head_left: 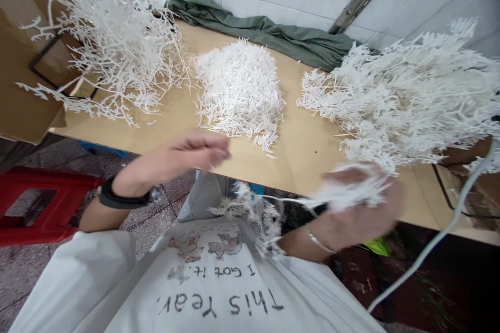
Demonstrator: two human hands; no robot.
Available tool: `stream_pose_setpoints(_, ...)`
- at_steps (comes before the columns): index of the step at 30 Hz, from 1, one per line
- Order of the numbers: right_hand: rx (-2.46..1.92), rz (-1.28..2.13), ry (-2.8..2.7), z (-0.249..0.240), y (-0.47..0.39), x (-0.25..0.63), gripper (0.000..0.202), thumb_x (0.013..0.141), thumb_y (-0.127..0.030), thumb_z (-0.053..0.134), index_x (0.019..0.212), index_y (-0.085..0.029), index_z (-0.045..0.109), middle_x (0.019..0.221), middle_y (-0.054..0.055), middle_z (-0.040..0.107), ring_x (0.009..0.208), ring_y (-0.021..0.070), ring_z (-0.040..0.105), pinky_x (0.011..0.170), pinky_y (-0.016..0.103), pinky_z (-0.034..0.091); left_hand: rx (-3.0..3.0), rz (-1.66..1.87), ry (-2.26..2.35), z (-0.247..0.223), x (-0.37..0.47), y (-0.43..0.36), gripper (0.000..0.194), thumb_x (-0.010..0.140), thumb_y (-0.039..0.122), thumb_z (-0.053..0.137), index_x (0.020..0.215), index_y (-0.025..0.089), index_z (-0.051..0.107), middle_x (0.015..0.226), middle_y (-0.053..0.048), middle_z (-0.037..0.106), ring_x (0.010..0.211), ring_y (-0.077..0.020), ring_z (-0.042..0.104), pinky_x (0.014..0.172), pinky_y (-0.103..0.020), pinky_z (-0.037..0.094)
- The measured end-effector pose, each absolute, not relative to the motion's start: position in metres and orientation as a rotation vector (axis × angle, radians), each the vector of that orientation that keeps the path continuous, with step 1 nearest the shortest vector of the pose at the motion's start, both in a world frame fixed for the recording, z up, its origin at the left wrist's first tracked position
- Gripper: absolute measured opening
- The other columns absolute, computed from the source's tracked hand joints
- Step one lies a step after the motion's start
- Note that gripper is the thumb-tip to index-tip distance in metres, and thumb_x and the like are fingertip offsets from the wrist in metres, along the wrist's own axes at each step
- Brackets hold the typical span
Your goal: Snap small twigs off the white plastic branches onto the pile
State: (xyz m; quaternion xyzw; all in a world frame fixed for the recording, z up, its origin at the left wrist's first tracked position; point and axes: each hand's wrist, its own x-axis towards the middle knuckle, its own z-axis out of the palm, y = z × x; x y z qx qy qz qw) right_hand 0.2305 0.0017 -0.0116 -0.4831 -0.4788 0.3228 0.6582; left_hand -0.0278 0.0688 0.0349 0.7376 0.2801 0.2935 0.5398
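My left hand (187,157), with a dark band at the wrist, hovers over the front edge of the table (164,132). Its fingers are curled together, and anything between them is hidden. Just beyond it lies a heap of small white plastic sprigs (242,88). At the right, blurred by motion, my right hand (375,213) is closed on a white branching plastic stem (351,187). The thin stalk of this stem reaches left, and its tufted end (261,218) hangs in front of my shirt.
Tangled white plastic branches (128,46) stand at the left, and another large pile of branches (406,98) fills the right. A green cloth (265,33) lies along the tiled wall. A red stool (42,202) stands at lower left. A pale cable (437,249) crosses the right side.
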Motion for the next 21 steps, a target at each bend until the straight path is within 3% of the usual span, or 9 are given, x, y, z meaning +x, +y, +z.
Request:
stream_pose_setpoints(3, -1.136, 0.628, -0.968, -0.006, -0.003, 0.251, 0.028, 0.089, -0.039, 0.054, 0.076, -0.017, 0.064, 0.067, 0.000, 0.061, 0.055, 0.0074, 0.054, 0.052, 0.020, 0.048, 1.862, 0.953, 0.903, 0.031, -0.042, 0.088, 0.033, 0.092, 0.033, 0.047, 0.062, 0.020, 0.054, 0.058, 0.001, 0.047, 0.055, -0.0105, 0.043, 0.055, -0.025, 0.036)
stream_pose_setpoints(6, -1.233, 0.670, -0.737, -0.007, 0.003, 0.251, 0.027, 0.068, -0.038, 0.073, 0.053, -0.019, 0.061, 0.047, -0.002, 0.051, 0.043, 0.0065, 0.045, 0.040, 0.020, 0.037, 2.104, 0.944, 1.034, 0.016, -0.036, 0.123, 0.018, 0.089, 0.029, 0.051, 0.083, 0.019, 0.066, 0.066, -0.001, 0.058, 0.057, -0.0108, 0.047, 0.054, -0.025, 0.035)
stream_pose_setpoints(8, -1.230, 0.770, -0.654, -0.012, 0.012, 0.243, 0.034, 0.059, -0.045, 0.076, 0.050, -0.018, 0.057, 0.045, -0.004, 0.048, 0.038, 0.0047, 0.038, 0.036, 0.019, 0.032, 2.158, 1.043, 1.153, 0.002, -0.024, 0.150, 0.018, 0.084, 0.021, 0.056, 0.097, 0.020, 0.068, 0.073, -0.002, 0.064, 0.052, -0.0091, 0.046, 0.052, -0.024, 0.034)
stream_pose_setpoints(12, -1.177, 1.016, -0.725, -0.020, 0.027, 0.230, 0.041, 0.068, -0.056, 0.066, 0.055, -0.018, 0.054, 0.052, -0.002, 0.050, 0.040, 0.0044, 0.039, 0.035, 0.018, 0.029, 2.157, 1.193, 1.284, -0.015, -0.003, 0.193, 0.015, 0.076, 0.018, 0.065, 0.090, 0.018, 0.071, 0.080, -0.004, 0.070, 0.058, -0.0101, 0.053, 0.057, -0.024, 0.040)
stream_pose_setpoints(14, -1.152, 1.096, -0.774, -0.021, 0.030, 0.229, 0.039, 0.072, -0.053, 0.061, 0.056, -0.019, 0.053, 0.053, -0.002, 0.050, 0.042, 0.0059, 0.041, 0.034, 0.018, 0.028, 2.145, 1.218, 1.355, -0.015, 0.002, 0.203, 0.011, 0.079, 0.024, 0.064, 0.080, 0.016, 0.072, 0.071, -0.004, 0.069, 0.059, -0.0116, 0.054, 0.060, -0.025, 0.041)
stream_pose_setpoints(16, -1.134, 1.145, -0.801, -0.021, 0.031, 0.228, 0.032, 0.073, -0.047, 0.058, 0.057, -0.019, 0.053, 0.055, -0.001, 0.051, 0.045, 0.0073, 0.044, 0.035, 0.018, 0.029, 2.164, 1.232, 1.415, -0.011, 0.006, 0.204, 0.022, 0.085, 0.030, 0.058, 0.076, 0.015, 0.072, 0.064, -0.003, 0.066, 0.061, -0.0131, 0.055, 0.063, -0.027, 0.042)
stream_pose_setpoints(21, -1.131, 1.242, -0.858, -0.021, 0.031, 0.225, 0.017, 0.071, -0.034, 0.055, 0.063, -0.019, 0.057, 0.061, 0.000, 0.051, 0.049, 0.0079, 0.041, 0.040, 0.018, 0.035, 2.285, 1.226, 1.186, 0.005, 0.018, 0.161, 0.042, 0.097, 0.035, 0.034, 0.096, 0.014, 0.070, 0.087, -0.007, 0.071, 0.082, -0.0156, 0.062, 0.078, -0.028, 0.044)
